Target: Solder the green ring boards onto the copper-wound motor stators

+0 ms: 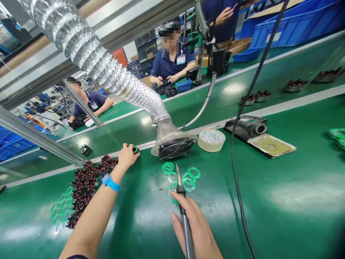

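Observation:
My right hand [195, 225] is closed around a soldering iron [184, 212], its tip pointing away from me over the green mat. Beneath and around that tip lie several thin green ring-shaped circuit boards [192, 174]. Farther off to the left, my left hand [129, 155] grips a small round motor part with a green ring [135, 149] on it, near the raised back edge. A blue wrist strap [110, 182] circles my left wrist. Beside that forearm sits a cluster of black and red motor stators [85, 189], with more green rings [63, 207] along its left side.
A fume extractor with a black fan grille [176, 147] hangs from a silver duct [115, 72]. Right of it are a tape roll [211, 140] and a soldering iron stand [249, 127] with a sponge tray [272, 145]. A black cable [234, 158] crosses the right side. Co-workers sit beyond the conveyor [121, 135].

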The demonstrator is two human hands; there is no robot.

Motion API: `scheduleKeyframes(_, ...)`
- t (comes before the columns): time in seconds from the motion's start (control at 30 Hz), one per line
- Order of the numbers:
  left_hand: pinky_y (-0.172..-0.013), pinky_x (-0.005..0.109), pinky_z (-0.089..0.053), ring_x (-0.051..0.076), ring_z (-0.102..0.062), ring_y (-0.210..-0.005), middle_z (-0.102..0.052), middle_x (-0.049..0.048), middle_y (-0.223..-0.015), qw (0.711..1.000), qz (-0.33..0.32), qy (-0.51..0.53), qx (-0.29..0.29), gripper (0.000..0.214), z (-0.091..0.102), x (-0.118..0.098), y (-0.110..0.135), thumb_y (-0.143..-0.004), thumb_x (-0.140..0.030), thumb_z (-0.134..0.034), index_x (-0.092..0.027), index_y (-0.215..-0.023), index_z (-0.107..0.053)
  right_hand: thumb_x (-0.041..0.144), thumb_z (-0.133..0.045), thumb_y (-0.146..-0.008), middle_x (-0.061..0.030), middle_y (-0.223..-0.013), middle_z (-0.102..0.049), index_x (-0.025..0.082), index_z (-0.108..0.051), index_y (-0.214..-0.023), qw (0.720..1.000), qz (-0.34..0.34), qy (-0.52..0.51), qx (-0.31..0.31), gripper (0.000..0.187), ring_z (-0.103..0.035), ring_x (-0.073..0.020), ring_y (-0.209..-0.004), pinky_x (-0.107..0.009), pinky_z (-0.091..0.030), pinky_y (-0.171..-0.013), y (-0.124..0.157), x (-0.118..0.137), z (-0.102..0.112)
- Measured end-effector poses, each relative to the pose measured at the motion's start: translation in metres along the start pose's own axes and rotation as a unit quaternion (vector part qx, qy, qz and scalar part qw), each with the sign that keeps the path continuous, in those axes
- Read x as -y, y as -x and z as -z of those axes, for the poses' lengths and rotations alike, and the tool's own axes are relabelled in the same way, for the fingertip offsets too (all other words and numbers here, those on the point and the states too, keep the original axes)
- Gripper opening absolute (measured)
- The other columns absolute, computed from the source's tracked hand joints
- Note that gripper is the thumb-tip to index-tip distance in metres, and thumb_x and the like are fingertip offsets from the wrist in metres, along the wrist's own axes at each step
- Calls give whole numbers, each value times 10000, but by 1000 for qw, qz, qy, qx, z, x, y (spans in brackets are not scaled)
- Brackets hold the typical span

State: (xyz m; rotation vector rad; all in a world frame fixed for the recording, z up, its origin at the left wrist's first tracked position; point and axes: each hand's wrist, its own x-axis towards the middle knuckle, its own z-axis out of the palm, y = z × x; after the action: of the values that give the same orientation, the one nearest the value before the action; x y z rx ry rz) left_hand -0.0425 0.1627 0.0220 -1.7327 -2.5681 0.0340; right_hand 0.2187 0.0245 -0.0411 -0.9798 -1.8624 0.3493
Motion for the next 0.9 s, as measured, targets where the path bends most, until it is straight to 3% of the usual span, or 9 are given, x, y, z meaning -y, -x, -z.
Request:
scheduleKeyframes(0.17,-796,367,-492,299,-639,-1003,-454,160,-1222,998,63,4,-8,452,-8,-12,2,-818,-458,-558,-192,-1175,-483,235,-433,-896,-95,-1047,-697,192,-478,-1243,1000,5,13,-21,352,-686,-236,-938,-350,-604,-715,-2,-2,-4)
scheduleKeyframes(0.3,-798,352,-493,283,-637,-1004,-521,139,-1164,997,71,30,-8,430,-10,-13,-1,-825,-420,-561,-190,-1178,-474,237,-428,-900,-90,-1030,-704,196,-473,-1260,999,2,4,-40,365,-693,-236,-908,-347,-607,-700,1,-5,-7)
scheduleKeyframes(0.43,-820,336,-495,252,-631,-997,-530,138,-1172,995,78,57,-20,461,-6,-6,-24,-823,-420,-590,-173,-1196,-481,217,-486,-874,-98,-1062,-697,208,-463,-1286,1000,21,-15,0,413,-693,-249,-930,-347,-616,-701,2,-6,-4)
scheduleKeyframes(0.67,-849,421,-519,211,-590,-1021,-562,95,-1213,993,86,77,-40,389,4,15,-62,-892,-362,-555,-163,-1225,-515,211,-477,-876,-102,-1010,-697,210,-491,-1256,999,21,-8,-33,380,-696,-247,-886,-365,-620,-671,-3,-8,-5)
scheduleKeyframes(0.8,-891,382,-486,218,-576,-1052,-549,129,-1217,994,47,69,-65,386,14,41,-45,-897,-347,-512,-134,-1219,-518,187,-491,-870,-104,-1048,-679,202,-490,-1245,1000,1,-22,-7,375,-674,-237,-926,-369,-598,-732,-3,-7,-3)
scheduleKeyframes(0.9,-920,367,-458,231,-577,-1017,-607,118,-1040,997,18,47,-61,283,13,62,-10,-884,-344,-481,-139,-1013,-628,178,-486,-876,-92,-1003,-684,198,-509,-1206,999,0,-47,-13,332,-665,-224,-881,-373,-579,-732,-4,-3,-1)
